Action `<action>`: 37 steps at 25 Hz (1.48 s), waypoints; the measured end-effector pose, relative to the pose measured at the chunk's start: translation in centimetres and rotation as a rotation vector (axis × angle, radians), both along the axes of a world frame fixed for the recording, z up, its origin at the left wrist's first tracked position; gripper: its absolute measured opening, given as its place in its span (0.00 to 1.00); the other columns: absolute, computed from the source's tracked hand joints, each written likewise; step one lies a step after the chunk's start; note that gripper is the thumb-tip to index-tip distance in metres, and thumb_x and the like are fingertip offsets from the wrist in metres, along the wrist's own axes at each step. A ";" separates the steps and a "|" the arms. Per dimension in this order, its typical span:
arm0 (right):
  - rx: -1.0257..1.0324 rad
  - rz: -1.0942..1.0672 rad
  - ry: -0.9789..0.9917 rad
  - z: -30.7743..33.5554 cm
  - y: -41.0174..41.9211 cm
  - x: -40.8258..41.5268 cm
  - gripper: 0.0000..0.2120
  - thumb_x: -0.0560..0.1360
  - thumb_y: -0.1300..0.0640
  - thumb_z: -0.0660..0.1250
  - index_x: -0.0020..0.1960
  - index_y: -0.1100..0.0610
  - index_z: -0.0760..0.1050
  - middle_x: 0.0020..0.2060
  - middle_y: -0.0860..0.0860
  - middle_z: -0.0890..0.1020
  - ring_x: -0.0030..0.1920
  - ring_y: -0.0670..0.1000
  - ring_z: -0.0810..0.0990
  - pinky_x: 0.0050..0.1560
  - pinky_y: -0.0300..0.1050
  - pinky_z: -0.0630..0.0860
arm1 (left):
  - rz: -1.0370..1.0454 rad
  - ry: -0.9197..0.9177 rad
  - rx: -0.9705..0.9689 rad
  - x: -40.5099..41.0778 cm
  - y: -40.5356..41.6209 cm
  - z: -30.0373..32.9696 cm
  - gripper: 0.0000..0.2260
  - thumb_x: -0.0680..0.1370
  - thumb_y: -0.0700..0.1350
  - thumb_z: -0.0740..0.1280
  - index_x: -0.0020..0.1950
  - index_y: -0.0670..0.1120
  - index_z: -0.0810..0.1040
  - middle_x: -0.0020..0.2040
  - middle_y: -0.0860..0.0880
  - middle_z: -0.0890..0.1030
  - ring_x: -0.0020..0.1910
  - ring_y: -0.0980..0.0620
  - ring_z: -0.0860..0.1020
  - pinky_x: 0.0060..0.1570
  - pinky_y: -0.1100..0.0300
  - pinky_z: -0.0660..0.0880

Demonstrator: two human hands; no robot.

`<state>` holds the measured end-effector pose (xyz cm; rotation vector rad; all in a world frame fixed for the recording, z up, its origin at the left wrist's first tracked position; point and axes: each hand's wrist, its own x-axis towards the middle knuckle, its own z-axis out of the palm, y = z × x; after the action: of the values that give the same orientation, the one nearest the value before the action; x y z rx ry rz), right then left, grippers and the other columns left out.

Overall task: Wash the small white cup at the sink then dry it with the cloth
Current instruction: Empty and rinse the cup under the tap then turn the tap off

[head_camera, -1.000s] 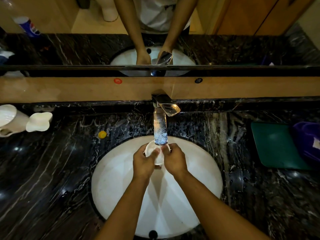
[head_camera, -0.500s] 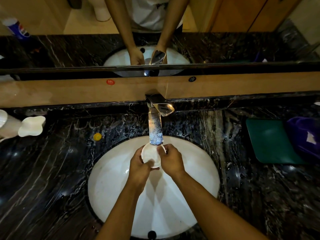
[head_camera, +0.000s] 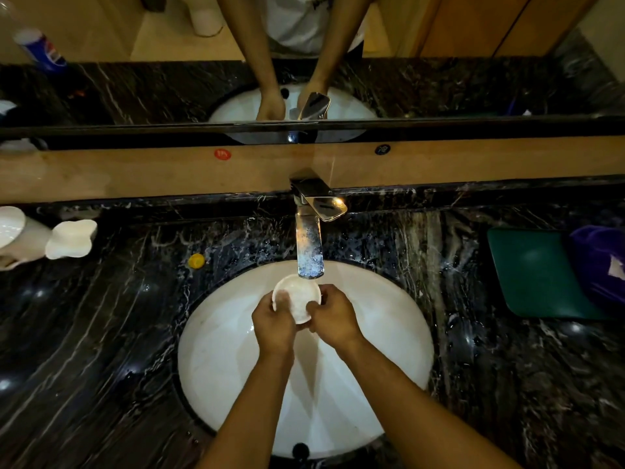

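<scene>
The small white cup (head_camera: pixel 297 297) is held over the white sink basin (head_camera: pixel 220 360), its open mouth facing up toward me, just below the spout of the chrome tap (head_camera: pixel 309 245). My left hand (head_camera: pixel 272 324) grips its left rim, thumb inside. My right hand (head_camera: pixel 334 319) holds its right side. A purple cloth (head_camera: pixel 598 262) lies at the far right of the counter, partly on a green mat (head_camera: pixel 531 272).
The black marble counter (head_camera: pixel 101 333) surrounds the basin. A white jug (head_camera: pixel 17 235) and a white lobed dish (head_camera: pixel 71 238) stand at the far left. A small yellow cap (head_camera: pixel 196 260) lies left of the tap. A mirror runs along the back.
The cup has tilted so its open mouth now faces up, and both hands have shifted their grip around it. My view has drifted slightly.
</scene>
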<state>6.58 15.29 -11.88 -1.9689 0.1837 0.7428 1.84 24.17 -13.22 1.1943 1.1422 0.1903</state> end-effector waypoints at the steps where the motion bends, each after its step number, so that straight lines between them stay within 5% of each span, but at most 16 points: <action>1: -0.068 0.056 -0.047 -0.1 0.0 -0.1 0.12 0.76 0.59 0.64 0.58 0.58 0.78 0.45 0.55 0.85 0.40 0.55 0.85 0.34 0.39 0.79 | 0.011 0.034 0.037 0.2 0.0 0.1 0.07 0.83 0.43 0.63 0.55 0.46 0.80 0.52 0.42 0.83 0.50 0.39 0.83 0.41 0.43 0.84; 4: -0.358 0.192 -0.198 0.1 -0.5 0.5 0.20 0.80 0.44 0.61 0.45 0.58 0.81 0.37 0.56 0.86 0.36 0.55 0.84 0.37 0.44 0.80 | -0.080 0.037 0.086 0.4 0.5 0.6 0.07 0.83 0.42 0.64 0.55 0.43 0.81 0.47 0.42 0.84 0.40 0.45 0.84 0.25 0.55 0.80; 7: -0.404 0.267 -0.236 0.2 -1.0 1.5 0.25 0.80 0.36 0.58 0.40 0.56 0.79 0.37 0.55 0.85 0.36 0.56 0.82 0.35 0.44 0.75 | -0.248 -0.029 0.113 -0.2 1.4 1.5 0.04 0.79 0.41 0.71 0.51 0.49 0.83 0.44 0.49 0.85 0.34 0.51 0.85 0.23 0.58 0.78; 12: -0.333 0.427 -0.283 0.9 -0.6 1.4 0.18 0.84 0.45 0.54 0.64 0.56 0.74 0.51 0.59 0.84 0.47 0.59 0.83 0.45 0.49 0.80 | -0.311 -0.068 0.063 0.0 2.3 1.8 0.12 0.79 0.37 0.69 0.51 0.55 0.81 0.49 0.51 0.85 0.47 0.51 0.83 0.43 0.56 0.81; 14: -0.249 0.446 -0.230 1.1 -0.4 0.7 0.16 0.84 0.51 0.53 0.67 0.56 0.68 0.52 0.60 0.83 0.41 0.56 0.84 0.37 0.45 0.79 | -0.211 -0.040 0.107 0.4 1.8 1.8 0.10 0.81 0.38 0.66 0.49 0.54 0.80 0.48 0.50 0.84 0.47 0.52 0.82 0.44 0.58 0.79; 17: -0.168 0.339 -0.122 1.4 -0.5 0.2 0.11 0.82 0.53 0.56 0.59 0.57 0.72 0.46 0.59 0.84 0.29 0.53 0.82 0.27 0.43 0.77 | -0.145 0.019 0.126 0.7 1.5 1.9 0.07 0.81 0.41 0.67 0.47 0.53 0.80 0.45 0.52 0.83 0.44 0.53 0.81 0.38 0.61 0.76; 22: -0.469 0.476 -0.305 1.5 -1.3 2.2 0.22 0.78 0.36 0.61 0.36 0.52 0.75 0.33 0.53 0.80 0.37 0.56 0.79 0.35 0.46 0.72 | -0.473 -0.046 0.087 0.4 2.8 1.9 0.13 0.80 0.33 0.63 0.49 0.48 0.84 0.45 0.49 0.86 0.41 0.54 0.83 0.36 0.67 0.78; 25: -0.339 0.474 -0.315 1.7 -1.1 2.2 0.12 0.80 0.46 0.61 0.58 0.49 0.79 0.47 0.57 0.85 0.48 0.59 0.83 0.44 0.47 0.78 | -0.611 -0.003 0.092 0.8 3.6 1.7 0.14 0.80 0.33 0.59 0.51 0.45 0.83 0.47 0.44 0.85 0.44 0.48 0.83 0.39 0.60 0.78; 29: -0.167 0.535 -0.256 1.6 -1.3 1.4 0.18 0.82 0.57 0.56 0.70 0.51 0.71 0.57 0.58 0.83 0.54 0.59 0.82 0.52 0.47 0.78 | -0.492 -0.004 0.062 1.2 3.9 1.7 0.16 0.78 0.30 0.59 0.51 0.48 0.80 0.48 0.48 0.83 0.45 0.48 0.81 0.39 0.58 0.77; 33: 0.033 0.365 -0.089 1.7 -1.3 1.0 0.21 0.78 0.66 0.60 0.69 0.53 0.72 0.57 0.53 0.81 0.53 0.51 0.79 0.47 0.38 0.74 | -0.320 -0.015 0.090 0.8 3.5 1.3 0.10 0.77 0.36 0.70 0.47 0.51 0.86 0.44 0.52 0.87 0.43 0.51 0.84 0.35 0.63 0.78; 37: 0.112 0.046 0.110 2.2 -0.7 1.3 0.09 0.74 0.63 0.66 0.51 0.57 0.82 0.35 0.50 0.82 0.29 0.44 0.78 0.26 0.35 0.72 | -0.179 0.002 0.033 0.3 2.4 1.1 0.04 0.77 0.42 0.73 0.45 0.51 0.86 0.41 0.50 0.87 0.41 0.46 0.85 0.31 0.55 0.81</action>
<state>7.85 14.59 -9.66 -1.8326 0.1599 0.8738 2.11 26.58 -12.14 1.3187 1.0308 0.0713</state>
